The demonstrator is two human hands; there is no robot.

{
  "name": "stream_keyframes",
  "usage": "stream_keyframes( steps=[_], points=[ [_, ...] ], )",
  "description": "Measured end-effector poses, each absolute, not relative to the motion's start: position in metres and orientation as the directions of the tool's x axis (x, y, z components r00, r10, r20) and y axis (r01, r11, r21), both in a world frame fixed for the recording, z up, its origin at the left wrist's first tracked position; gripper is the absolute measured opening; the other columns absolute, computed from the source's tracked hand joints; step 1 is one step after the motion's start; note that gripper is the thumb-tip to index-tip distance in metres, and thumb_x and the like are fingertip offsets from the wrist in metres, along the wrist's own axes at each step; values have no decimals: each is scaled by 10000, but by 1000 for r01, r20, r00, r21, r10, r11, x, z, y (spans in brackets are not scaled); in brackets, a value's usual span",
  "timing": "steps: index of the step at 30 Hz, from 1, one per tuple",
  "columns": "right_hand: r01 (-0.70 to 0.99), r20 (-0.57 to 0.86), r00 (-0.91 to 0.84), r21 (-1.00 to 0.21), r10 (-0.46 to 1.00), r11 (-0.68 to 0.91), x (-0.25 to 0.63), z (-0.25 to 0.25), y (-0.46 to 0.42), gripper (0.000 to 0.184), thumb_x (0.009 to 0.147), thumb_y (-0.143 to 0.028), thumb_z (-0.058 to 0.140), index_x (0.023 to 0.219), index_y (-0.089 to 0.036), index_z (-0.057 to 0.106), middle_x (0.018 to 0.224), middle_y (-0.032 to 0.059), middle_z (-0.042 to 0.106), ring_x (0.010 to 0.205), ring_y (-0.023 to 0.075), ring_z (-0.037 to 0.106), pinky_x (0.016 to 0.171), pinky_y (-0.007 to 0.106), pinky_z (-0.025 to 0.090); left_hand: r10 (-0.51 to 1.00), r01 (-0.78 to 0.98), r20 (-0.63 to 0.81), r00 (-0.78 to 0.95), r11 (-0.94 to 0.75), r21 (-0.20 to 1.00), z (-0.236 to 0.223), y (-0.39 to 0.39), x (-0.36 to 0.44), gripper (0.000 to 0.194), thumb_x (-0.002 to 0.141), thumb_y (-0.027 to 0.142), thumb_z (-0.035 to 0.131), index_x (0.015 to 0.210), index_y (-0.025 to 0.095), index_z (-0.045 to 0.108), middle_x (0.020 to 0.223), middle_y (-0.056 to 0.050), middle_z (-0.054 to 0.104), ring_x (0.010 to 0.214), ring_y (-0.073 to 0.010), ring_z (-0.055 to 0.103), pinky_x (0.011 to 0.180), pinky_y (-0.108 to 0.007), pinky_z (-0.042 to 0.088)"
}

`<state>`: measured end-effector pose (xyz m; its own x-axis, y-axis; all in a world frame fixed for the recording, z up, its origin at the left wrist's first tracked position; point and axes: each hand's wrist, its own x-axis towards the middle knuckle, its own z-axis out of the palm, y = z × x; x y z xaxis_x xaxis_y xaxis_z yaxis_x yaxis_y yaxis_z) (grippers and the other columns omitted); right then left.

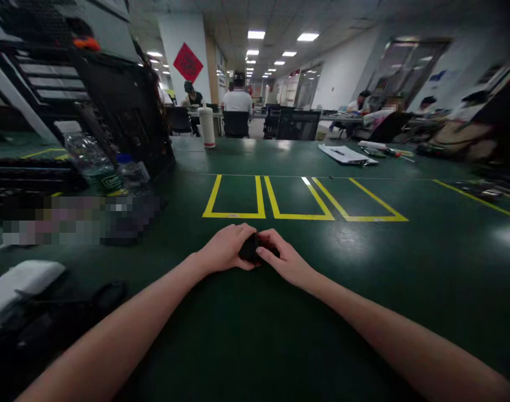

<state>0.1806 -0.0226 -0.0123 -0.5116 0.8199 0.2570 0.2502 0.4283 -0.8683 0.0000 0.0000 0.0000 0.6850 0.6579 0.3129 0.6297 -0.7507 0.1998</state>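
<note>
Between my two hands is a small black object (248, 249), just above or on the green table; its kind I cannot make out. My left hand (225, 247) is closed around its left side, thumb below and fingers over the top. From the right, my right hand (282, 255) meets it with bent fingers and thumb, the fingertips touching or very near its right edge. Both hands hide much of the object. Just beyond them, yellow tape outlines (233, 215) mark the tabletop.
On the left stand a clear plastic bottle (87, 153), a smaller blue-capped bottle (131, 173) and a large black machine (133, 106). A white cup (206, 127) stands at the far edge. A clipboard with paper (347, 154) lies far right. Several people sit beyond.
</note>
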Motion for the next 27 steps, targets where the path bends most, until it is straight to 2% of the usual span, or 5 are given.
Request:
stream_keyframes(
  steps=[5,10,17,23,27],
  points=[
    [279,280,-522,-837,805,472,185,-8,-23,179,803,-225,508,973,-212,455,925,15,512,864,162,511,787,337,431,657,624,308,688,-753,209,1,0,0,587,600,377,689,1059,155,397,965,-67,527,813,-217,520,707,-321,411],
    [242,246,-498,-882,832,405,182,-7,-24,110,851,-274,428,941,-216,456,896,7,515,808,141,534,710,299,466,657,605,298,693,-754,255,4,-2,-2,553,630,387,670,1059,170,396,965,-56,523,816,-203,516,710,-314,408],
    [353,184,-495,-851,849,390,181,-6,-25,208,851,-308,422,1034,-211,415,948,38,527,835,166,532,738,345,453,657,607,292,695,-754,253,4,-2,-1,529,623,368,677,1030,168,403,931,-48,522,786,-198,511,687,-311,411],
    [329,283,-528,-801,801,500,184,-5,-27,220,796,-266,519,992,-211,437,948,30,510,864,172,509,775,354,434,651,602,295,700,-759,247,3,-1,-2,554,621,356,680,1056,167,394,962,-53,519,810,-198,510,709,-317,413],
    [302,264,-505,-838,822,454,183,-6,-26,127,845,-275,436,956,-214,448,925,20,518,842,155,524,743,328,454,654,607,288,700,-756,242,5,-2,-2,542,636,367,669,1056,161,396,955,-56,521,798,-195,511,704,-315,412]
  ],
)
